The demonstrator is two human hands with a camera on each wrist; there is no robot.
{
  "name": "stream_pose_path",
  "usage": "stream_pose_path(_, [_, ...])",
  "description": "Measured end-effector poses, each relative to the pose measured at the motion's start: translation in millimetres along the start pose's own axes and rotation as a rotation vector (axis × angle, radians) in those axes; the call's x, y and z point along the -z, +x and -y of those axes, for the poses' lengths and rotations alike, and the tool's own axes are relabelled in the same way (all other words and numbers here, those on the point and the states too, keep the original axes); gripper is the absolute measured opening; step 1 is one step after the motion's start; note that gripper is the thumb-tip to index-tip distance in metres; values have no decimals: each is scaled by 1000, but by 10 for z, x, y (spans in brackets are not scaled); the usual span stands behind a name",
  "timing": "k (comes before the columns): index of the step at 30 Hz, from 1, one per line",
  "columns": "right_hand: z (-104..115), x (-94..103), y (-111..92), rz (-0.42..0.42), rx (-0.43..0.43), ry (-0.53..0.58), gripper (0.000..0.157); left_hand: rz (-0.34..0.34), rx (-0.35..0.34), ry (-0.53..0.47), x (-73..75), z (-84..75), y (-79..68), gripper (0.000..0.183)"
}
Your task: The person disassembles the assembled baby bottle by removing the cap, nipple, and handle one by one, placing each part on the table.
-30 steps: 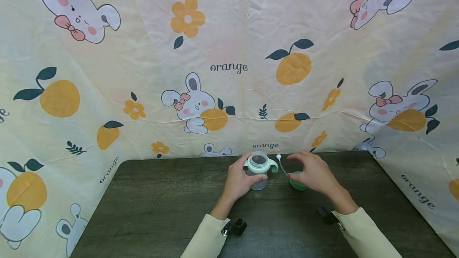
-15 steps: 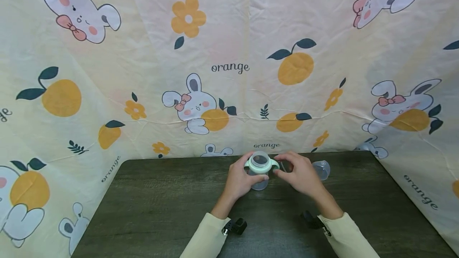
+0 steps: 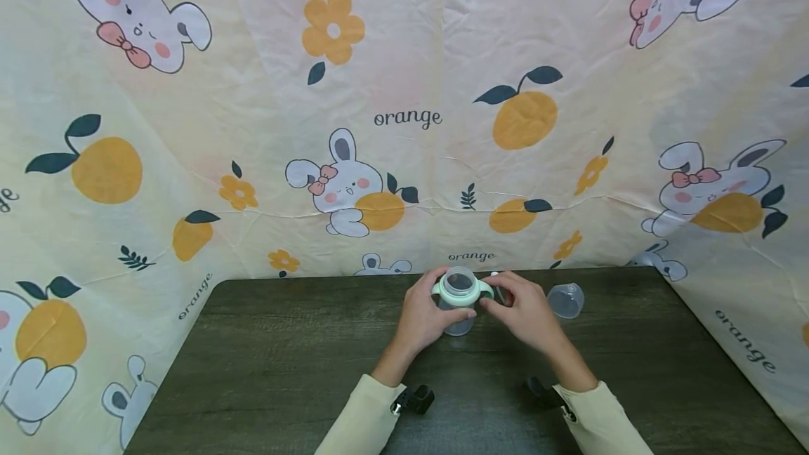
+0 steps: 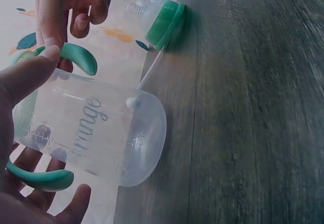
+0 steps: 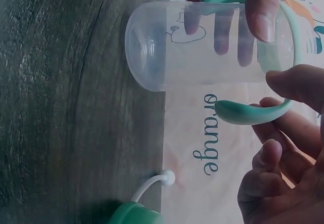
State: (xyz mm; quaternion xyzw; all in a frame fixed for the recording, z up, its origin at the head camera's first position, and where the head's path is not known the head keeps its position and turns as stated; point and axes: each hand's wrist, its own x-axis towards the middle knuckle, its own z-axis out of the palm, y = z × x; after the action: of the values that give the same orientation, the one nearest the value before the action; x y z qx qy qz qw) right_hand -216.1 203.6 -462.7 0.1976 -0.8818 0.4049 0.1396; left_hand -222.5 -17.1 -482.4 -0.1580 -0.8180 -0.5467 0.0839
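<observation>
A clear baby bottle [image 4: 91, 123] stands upright near the table's back edge, with a mint green two-handled ring [image 3: 458, 298] around its top. My left hand [image 3: 425, 311] grips the bottle from the left, its thumb across the front and fingers behind. On the other side, my right hand [image 3: 527, 311] pinches the right handle [image 5: 248, 114] between thumb and index finger, the remaining fingers loosely curled. Behind the right hand, largely hidden in the head view, lies a green lid [image 4: 167, 24] with a thin white straw [image 4: 152, 72] ending in a small white weight [image 5: 169, 177].
The clear dome cover [image 3: 565, 300] sits on the dark wooden table [image 3: 303, 364], right of the right hand. A cloth [image 3: 404, 181] printed with rabbits and oranges hangs directly behind the table's back edge.
My right hand has moved left from the green lid and straw to the bottle's right handle, which it now pinches. The clear dome cover has come into sight. The left hand keeps its grip.
</observation>
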Motion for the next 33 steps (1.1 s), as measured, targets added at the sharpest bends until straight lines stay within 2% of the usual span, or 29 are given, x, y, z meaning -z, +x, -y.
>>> stream_pose_path(6, [-25,-7,-21,-11,0,21,22,5,3,-14,3,64,-38,86])
stream_pose_path(12, [-59,-2,-29,1,-21,58,22,30,30,-69,34,119,-86,87])
stream_pose_path(22, [-73,8,-32,1,-17,88,21,33,102,-120,73,188,-136,79])
stream_pose_path(33, [-107,-11,-60,-10,-12,103,19,26,135,-133,42,203,-169,69])
